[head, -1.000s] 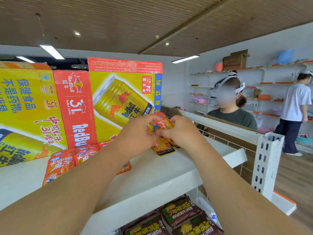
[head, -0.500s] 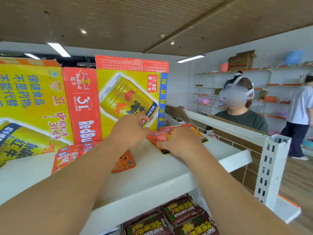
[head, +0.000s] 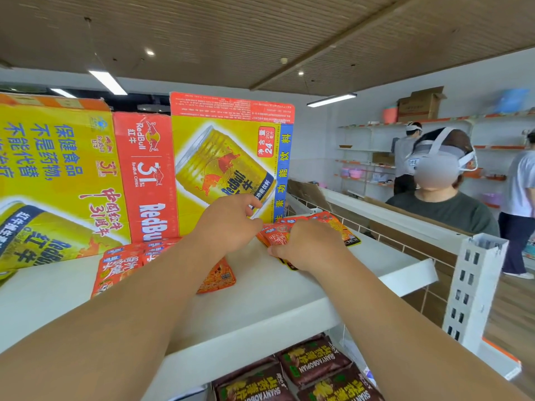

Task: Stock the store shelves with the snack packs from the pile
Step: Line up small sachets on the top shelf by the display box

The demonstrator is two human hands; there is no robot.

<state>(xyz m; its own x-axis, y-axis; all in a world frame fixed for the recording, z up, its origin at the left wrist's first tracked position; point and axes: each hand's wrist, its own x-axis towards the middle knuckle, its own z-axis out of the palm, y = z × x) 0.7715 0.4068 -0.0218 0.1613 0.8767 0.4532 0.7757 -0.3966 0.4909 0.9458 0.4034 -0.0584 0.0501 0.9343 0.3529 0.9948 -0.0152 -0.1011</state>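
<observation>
The top shelf [head: 260, 302] is partly stocked. A row of orange snack packs [head: 121, 264] lies flat towards its left, in front of the Red Bull cartons [head: 225, 157] along the back edge. A fanned bunch of packs [head: 333, 227] sits nearer the right end under the right hand [head: 307, 247], whose fingers curl over it and pin it down. The left hand [head: 228, 224] is just beside it, fingers loosely curled, nothing seen in them. Brown snack packs [head: 312, 363] fill the lower shelf. The pile is out of view, so what remains cannot be judged.
</observation>
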